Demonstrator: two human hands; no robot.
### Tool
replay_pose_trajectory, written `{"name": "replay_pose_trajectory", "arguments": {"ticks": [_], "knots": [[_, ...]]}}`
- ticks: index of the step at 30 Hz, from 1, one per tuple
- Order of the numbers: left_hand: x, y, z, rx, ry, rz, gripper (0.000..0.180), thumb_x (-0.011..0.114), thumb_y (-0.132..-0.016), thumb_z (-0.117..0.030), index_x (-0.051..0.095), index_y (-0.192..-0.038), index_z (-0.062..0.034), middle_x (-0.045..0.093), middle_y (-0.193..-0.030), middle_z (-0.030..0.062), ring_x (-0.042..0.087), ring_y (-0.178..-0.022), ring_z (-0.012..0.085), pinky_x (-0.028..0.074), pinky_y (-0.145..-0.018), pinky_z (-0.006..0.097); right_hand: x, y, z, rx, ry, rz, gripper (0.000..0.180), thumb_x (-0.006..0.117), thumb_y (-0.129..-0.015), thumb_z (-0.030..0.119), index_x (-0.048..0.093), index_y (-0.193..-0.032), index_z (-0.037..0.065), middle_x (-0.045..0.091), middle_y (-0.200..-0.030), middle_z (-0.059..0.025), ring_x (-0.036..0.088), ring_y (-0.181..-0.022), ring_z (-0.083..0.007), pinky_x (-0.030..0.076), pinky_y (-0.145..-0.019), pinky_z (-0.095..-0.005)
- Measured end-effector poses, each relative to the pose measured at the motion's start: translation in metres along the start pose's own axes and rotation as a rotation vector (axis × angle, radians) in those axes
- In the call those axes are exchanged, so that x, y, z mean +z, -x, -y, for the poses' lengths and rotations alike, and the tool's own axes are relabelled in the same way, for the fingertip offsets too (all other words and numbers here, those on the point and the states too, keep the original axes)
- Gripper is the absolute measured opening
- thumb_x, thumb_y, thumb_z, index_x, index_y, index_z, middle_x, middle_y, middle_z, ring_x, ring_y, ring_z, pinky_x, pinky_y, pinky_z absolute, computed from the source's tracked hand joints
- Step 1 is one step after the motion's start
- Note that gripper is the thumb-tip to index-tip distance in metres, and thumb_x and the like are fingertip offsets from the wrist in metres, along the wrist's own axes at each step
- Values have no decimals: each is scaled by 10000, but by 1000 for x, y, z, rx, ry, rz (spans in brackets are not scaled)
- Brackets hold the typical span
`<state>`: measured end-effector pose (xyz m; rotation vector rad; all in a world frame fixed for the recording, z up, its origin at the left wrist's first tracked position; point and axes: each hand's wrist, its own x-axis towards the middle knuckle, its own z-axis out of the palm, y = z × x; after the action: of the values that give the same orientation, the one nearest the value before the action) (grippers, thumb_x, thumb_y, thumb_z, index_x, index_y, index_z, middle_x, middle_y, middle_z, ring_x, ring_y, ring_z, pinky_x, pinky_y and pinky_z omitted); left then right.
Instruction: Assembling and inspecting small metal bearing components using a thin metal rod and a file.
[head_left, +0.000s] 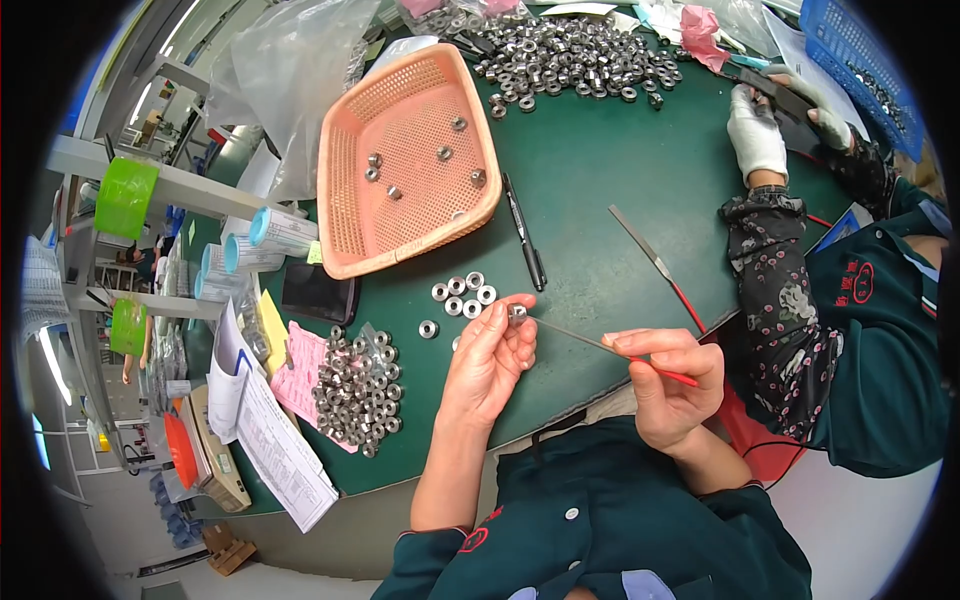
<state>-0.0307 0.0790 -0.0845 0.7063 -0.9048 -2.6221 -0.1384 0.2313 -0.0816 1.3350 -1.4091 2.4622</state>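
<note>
Centrally, left hand [490,355] pinches metal nut [517,313] at fingertips, above green table [600,190]. Right hand [668,385] grips red-handled file [610,350], tip at nut. Pink basket [340,200] far left holds few nuts [440,155]. Nut heaps: near left [358,390], far [570,55].

The small metal nut [517,313] is mostly hidden between the left hand's [490,360] fingertips.

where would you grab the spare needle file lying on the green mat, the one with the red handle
Take the spare needle file by its thin red handle, coming from the near side, where the right hand is closest. It lies flat and diagonal, its grey toothed blade pointing away up the green mat, so the handle end is nearest and probably better to pinch than the blade.
</note>
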Motion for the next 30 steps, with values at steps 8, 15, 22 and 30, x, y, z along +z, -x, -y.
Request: {"name": "replay_pose_trajectory", "arguments": {"ticks": [8, 15, 22, 30], "knots": [[5, 3, 1, -2, -40, 5, 288, 437, -939, -239, 530, -1045, 13, 554, -706, 51, 490, -559, 92, 403, -514, 217, 3, -2, -2, 17, 58, -2, 231, 590, -774, -94, 427, -907, 0, 616, -868, -214, 645, -813, -291, 549, -698, -345], [11, 2, -1, -30, -94, -12, 277, 430, -940, -232, 541, -1008, 13, 551, -674, 51, 484, -516, 95, 398, -485, 216, 3, -4, -7, 9, 72, 4, 244, 604, -760, -97, 435, -910, -5, 623, -854, -203, 650, -793, -287, 552, -672, -328], [4, 1, 0, 23, -71, -66, 267, 430, -939, -212, 544, -981, 26, 568, -673, 60, 508, -514, 94, 419, -480, 215, -6, -22, 2, -231, 200, 7, 262, 609, -753, -91, 444, -935, 2, 606, -876, -193, 646, -766, -314, 557, -649, -368], [7, -3, -1, 26, -79, -86, 275, 432, -940, -220, 544, -987, 26, 584, -689, 79, 521, -527, 98, 427, -483, 221, 1, -21, -4, -105, 132, 67, 265, 621, -744, -90, 445, -916, 8, 625, -812, -169, 654, -735, -282, 557, -629, -345]]}}
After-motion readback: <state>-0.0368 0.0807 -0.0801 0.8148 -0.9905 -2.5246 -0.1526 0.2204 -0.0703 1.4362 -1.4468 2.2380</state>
